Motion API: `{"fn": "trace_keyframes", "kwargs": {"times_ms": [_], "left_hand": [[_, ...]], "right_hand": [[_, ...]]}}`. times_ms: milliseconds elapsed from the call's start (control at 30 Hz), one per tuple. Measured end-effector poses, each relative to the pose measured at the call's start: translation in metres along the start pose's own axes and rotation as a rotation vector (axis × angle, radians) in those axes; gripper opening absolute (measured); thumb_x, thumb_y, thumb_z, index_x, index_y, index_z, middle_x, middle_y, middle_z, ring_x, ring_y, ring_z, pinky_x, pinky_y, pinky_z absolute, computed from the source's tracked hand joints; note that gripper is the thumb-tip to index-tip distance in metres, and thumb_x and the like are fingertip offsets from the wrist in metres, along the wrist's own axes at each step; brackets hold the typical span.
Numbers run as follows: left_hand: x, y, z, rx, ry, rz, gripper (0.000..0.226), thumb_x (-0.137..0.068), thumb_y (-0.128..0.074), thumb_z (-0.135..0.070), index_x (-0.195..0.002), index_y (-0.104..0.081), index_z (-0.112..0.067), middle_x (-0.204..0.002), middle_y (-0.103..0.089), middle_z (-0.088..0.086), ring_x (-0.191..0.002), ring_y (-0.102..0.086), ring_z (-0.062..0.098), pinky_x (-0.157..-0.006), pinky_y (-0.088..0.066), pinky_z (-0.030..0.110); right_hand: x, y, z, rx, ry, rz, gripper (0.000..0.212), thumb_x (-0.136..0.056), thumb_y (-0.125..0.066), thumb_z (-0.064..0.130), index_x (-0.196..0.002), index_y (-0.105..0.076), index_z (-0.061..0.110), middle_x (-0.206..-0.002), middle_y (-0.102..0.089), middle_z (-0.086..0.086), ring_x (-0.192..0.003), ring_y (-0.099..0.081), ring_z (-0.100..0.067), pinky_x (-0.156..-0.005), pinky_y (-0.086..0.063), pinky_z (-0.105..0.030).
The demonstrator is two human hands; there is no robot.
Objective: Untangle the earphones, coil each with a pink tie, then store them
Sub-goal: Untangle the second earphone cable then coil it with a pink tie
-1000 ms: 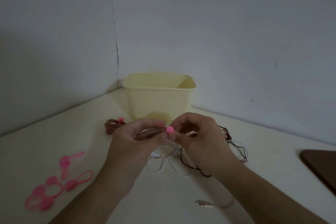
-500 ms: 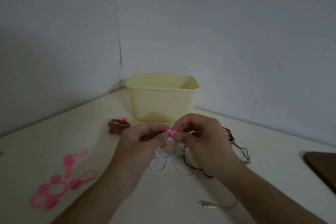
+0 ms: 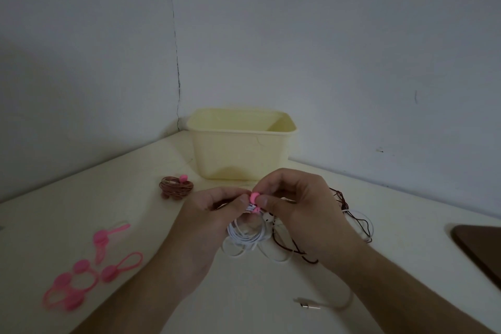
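My left hand [image 3: 206, 222] and my right hand [image 3: 301, 209] meet just above the table, fingertips pinching a pink tie [image 3: 254, 196] around a coil of white earphones [image 3: 245, 236] that hangs below them. A brown earphone coil [image 3: 175, 186] bound with a pink tie lies to the left, near the yellow box [image 3: 241, 154]. Dark red earphone wire [image 3: 352, 214] and more white wire lie loose under and right of my right hand. Several spare pink ties [image 3: 84, 271] lie at the left.
A white cable with a metal plug [image 3: 322, 305] lies near the table's front. A dark brown board [image 3: 482, 247] lies at the right edge. Walls meet in a corner behind the box.
The white wire now hangs as a tidier coil below my fingers, and the pink tie's ends are pressed together. Both hands stay close together in the same spot.
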State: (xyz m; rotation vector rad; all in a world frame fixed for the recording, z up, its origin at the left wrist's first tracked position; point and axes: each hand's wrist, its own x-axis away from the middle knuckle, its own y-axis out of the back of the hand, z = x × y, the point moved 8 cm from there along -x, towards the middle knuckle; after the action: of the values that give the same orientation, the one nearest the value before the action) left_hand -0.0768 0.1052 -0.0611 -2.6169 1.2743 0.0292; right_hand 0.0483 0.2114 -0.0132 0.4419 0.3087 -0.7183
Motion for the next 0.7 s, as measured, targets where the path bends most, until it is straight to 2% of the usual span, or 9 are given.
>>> {"fn": "trace_keyframes", "kwargs": {"times_ms": [133,200,300,467,533,633,700], "left_hand": [[0.002,-0.001,-0.006,-0.017,-0.036,-0.004,0.02,-0.095,-0.067,-0.004,-0.101,-0.083,-0.013,-0.104,-0.08,0.016,-0.105,-0.075,0.034,-0.106,-0.053,0.056],[0.003,-0.001,-0.009,-0.027,-0.049,-0.018,0.02,-0.094,-0.068,-0.003,-0.102,-0.083,-0.013,-0.104,-0.08,0.015,-0.104,-0.075,0.034,-0.106,-0.053,0.056],[0.004,0.0,-0.01,-0.049,-0.052,-0.031,0.019,-0.093,-0.069,-0.003,-0.101,-0.083,-0.014,-0.102,-0.081,0.013,-0.103,-0.076,0.034,-0.104,-0.055,0.055],[0.004,0.002,-0.011,-0.076,-0.053,-0.059,0.017,-0.091,-0.072,-0.003,-0.102,-0.08,-0.013,-0.098,-0.081,0.011,-0.096,-0.077,0.03,-0.101,-0.056,0.053],[0.004,0.001,-0.008,-0.085,-0.038,-0.052,0.013,-0.092,-0.073,-0.007,-0.101,-0.08,-0.014,-0.099,-0.081,0.011,-0.098,-0.076,0.033,-0.1,-0.056,0.056],[0.006,-0.009,-0.007,-0.101,-0.021,0.037,0.012,-0.095,-0.07,-0.013,-0.098,-0.081,-0.013,-0.097,-0.079,0.017,-0.095,-0.076,0.03,-0.099,-0.056,0.053],[0.008,-0.015,-0.009,-0.109,-0.043,0.083,0.012,-0.096,-0.069,-0.012,-0.095,-0.081,-0.012,-0.094,-0.075,0.026,-0.083,-0.072,0.024,-0.089,-0.058,0.045]], "right_hand": [[0.0,0.001,0.0,0.016,-0.006,-0.024,0.013,-0.092,-0.08,0.007,-0.088,-0.075,0.018,-0.08,-0.076,-0.002,-0.079,-0.072,-0.021,-0.071,-0.055,-0.027],[0.001,-0.001,0.0,0.052,-0.016,-0.034,0.012,-0.093,-0.079,0.011,-0.093,-0.073,0.021,-0.08,-0.074,0.001,-0.08,-0.071,-0.019,-0.071,-0.056,-0.03],[0.002,-0.003,-0.002,0.144,-0.037,-0.027,0.01,-0.095,-0.077,0.019,-0.092,-0.073,0.027,-0.081,-0.073,0.004,-0.081,-0.071,-0.015,-0.073,-0.061,-0.041],[0.001,-0.002,-0.004,0.167,-0.023,0.009,0.013,-0.092,-0.08,0.02,-0.082,-0.074,0.026,-0.079,-0.075,0.006,-0.077,-0.07,-0.014,-0.07,-0.053,-0.03],[-0.001,0.001,-0.008,0.128,-0.035,-0.016,0.015,-0.092,-0.08,0.02,-0.079,-0.073,0.022,-0.076,-0.074,0.004,-0.076,-0.07,-0.017,-0.072,-0.057,-0.038],[-0.003,0.005,-0.016,0.078,-0.076,-0.049,0.013,-0.087,-0.075,0.034,-0.08,-0.073,0.022,-0.078,-0.075,-0.007,-0.078,-0.07,-0.031,-0.078,-0.06,-0.056],[-0.005,0.005,-0.02,0.08,-0.094,-0.052,0.016,-0.088,-0.071,0.036,-0.079,-0.072,0.023,-0.074,-0.074,-0.004,-0.068,-0.064,-0.023,-0.077,-0.057,-0.054]]}}
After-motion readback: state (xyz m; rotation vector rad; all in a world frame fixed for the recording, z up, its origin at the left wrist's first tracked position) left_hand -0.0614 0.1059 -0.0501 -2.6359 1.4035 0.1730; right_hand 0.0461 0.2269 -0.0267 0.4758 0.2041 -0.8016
